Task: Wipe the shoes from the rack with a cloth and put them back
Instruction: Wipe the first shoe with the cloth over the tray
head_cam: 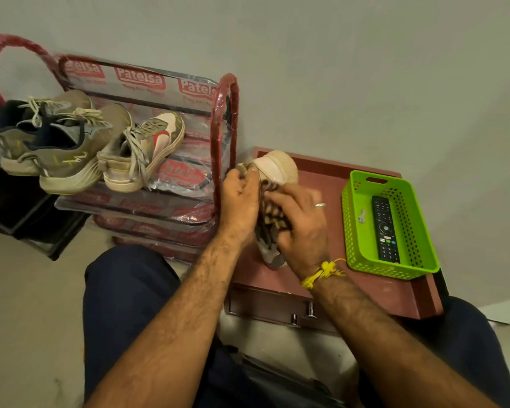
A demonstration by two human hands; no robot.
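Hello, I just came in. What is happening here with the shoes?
A person sits by a red shoe rack and cleans one light shoe over a low reddish table. The left hand holds the shoe near its toe, while the right hand presses a checked cloth against it. Three other shoes stand on the rack's top shelf. A green basket with a remote control sits on the table beside them.

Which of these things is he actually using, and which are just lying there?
In use: shoe in hand, checked cloth, left hand, right hand, shoe rack, three shoes on it.
Lying about: green basket, remote control, red table.
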